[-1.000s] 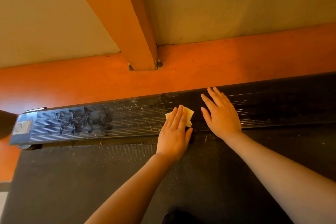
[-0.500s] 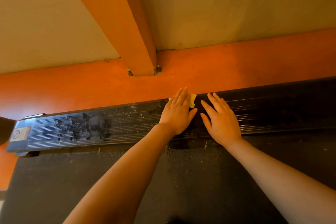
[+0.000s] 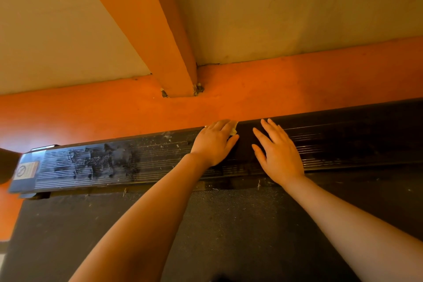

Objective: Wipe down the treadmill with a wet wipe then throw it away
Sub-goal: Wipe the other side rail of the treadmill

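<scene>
The treadmill's black ribbed side rail point(image 3: 114, 162) runs across the view, dusty and streaked on its left part. My left hand point(image 3: 214, 142) lies flat on the rail's far edge, pressing a pale yellow wet wipe point(image 3: 233, 131) under its fingers; only a corner of the wipe shows by the thumb. My right hand point(image 3: 278, 154) rests flat on the rail just to the right, fingers spread, holding nothing. The black textured running belt point(image 3: 229, 236) fills the lower view beneath both forearms.
An orange frame beam point(image 3: 91, 112) runs along the rail's far side, and an orange upright post point(image 3: 160, 41) is bolted to it. A warning sticker point(image 3: 26, 170) marks the rail's left end. Beige floor lies beyond.
My left hand has slid the wipe across the rail from its near side up to the far edge, covering most of it. My right hand has stayed in place.
</scene>
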The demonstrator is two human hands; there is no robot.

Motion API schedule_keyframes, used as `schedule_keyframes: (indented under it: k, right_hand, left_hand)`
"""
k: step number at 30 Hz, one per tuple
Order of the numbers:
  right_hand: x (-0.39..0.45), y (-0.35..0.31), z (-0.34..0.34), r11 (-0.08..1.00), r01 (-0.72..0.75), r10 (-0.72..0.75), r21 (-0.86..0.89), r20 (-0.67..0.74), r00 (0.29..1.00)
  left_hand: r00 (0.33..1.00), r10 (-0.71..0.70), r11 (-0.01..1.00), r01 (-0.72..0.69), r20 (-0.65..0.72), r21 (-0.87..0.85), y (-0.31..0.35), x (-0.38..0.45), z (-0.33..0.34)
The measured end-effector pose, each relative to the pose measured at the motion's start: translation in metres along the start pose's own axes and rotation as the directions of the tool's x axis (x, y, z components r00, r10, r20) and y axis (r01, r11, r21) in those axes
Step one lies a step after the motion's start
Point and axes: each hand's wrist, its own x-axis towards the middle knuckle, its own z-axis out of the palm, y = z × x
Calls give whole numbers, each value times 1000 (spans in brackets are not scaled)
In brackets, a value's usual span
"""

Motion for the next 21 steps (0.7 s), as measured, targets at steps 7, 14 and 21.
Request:
schedule_keyframes:
  k: [7, 14, 21]
  right_hand:
    - [0, 0, 1, 999, 10, -11, -33, -12, 1000]
    - [1, -8, 4, 998, -6, 6, -65, -7, 1000]
    - [-8, -36, 16, 996, 26, -27, -90, -8, 1000]
  left_hand:
    - [996, -86, 994, 87, -20, 70, -35, -24, -2]
    - [993, -111, 994, 110, -45, -26, -18, -45, 12]
    - [994, -83, 997, 83, -71, 1, 0, -88, 40]
